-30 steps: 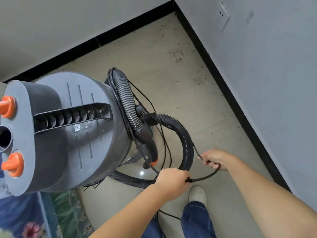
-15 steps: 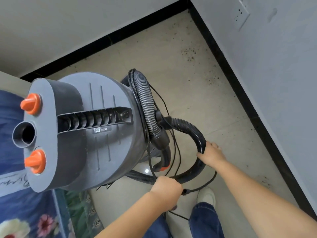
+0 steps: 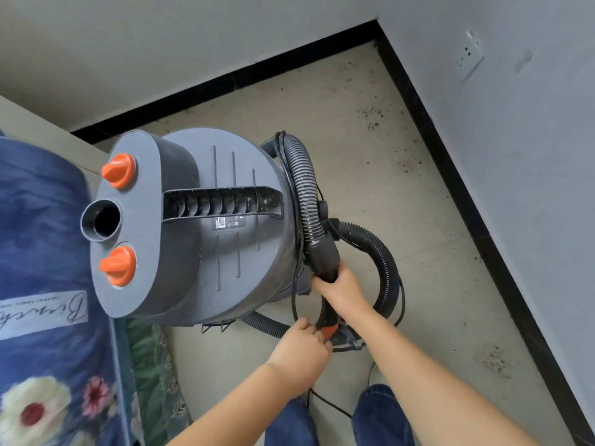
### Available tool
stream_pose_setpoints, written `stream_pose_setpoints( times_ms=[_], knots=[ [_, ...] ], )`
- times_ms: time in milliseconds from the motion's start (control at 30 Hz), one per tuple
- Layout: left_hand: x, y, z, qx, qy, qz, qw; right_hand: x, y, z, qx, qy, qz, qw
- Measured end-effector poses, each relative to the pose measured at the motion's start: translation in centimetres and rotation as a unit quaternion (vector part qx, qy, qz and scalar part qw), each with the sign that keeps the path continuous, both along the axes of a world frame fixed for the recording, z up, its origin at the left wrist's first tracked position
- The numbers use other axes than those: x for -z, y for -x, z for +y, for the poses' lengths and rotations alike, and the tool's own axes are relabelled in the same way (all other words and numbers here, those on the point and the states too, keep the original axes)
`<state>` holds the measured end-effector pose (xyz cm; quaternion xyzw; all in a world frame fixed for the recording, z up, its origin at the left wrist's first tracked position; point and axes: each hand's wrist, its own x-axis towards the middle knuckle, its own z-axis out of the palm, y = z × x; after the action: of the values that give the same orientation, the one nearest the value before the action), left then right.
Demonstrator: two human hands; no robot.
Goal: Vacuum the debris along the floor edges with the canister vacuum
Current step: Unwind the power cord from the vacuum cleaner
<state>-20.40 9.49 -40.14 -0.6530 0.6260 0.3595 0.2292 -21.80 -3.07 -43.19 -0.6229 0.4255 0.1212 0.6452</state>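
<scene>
**Both hands on the hose handle**

The right hand (image 3: 343, 289) has its grip clamped round the black handle (image 3: 325, 255). The left hand (image 3: 301, 347) pinches the handle's orange tip (image 3: 329, 332). The hose (image 3: 384, 262) loops beside the grey vacuum (image 3: 206, 239). Debris (image 3: 372, 115) lies along the floor's right edge, by the baseboard (image 3: 457, 188).

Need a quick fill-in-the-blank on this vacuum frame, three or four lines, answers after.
1. The two knobs on the canister vacuum are coloured ____.
2. The right hand grips the hose's rigid ____ end.
3. Dark debris lies on the floor beside the black ____.
4. The wall outlet has ____ plugged into it.

Missing words: orange; nozzle; baseboard; nothing
</scene>
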Motion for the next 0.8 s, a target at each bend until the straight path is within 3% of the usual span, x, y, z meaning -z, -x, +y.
stream_pose_setpoints(
  times_ms=[100,267,433,600,800],
  knots=[
    [-0.3,-0.1,1.2,-0.017,0.040,-0.009,0.999,-2.3,0.2,0.2,0.072,0.077,-0.062,0.992],
    [-0.3,0.3,2.0,0.003,0.081,-0.026,0.996,-6.8,-1.1,-3.0,0.104,0.144,-0.097,0.979],
    [-1.5,-0.4,1.1,0.000,0.135,-0.024,0.990,-9.8,-3.2,-7.8,0.087,0.188,-0.094,0.974],
    [-2.5,-2.0,-0.1,0.003,0.112,-0.050,0.992,-11.5,-4.8,-12.2,0.096,0.222,-0.047,0.969],
    [-5.7,-4.2,-2.0,-0.034,0.115,-0.101,0.988,-14.2,-5.2,-14.0,0.046,0.260,-0.062,0.962]
  ],
)
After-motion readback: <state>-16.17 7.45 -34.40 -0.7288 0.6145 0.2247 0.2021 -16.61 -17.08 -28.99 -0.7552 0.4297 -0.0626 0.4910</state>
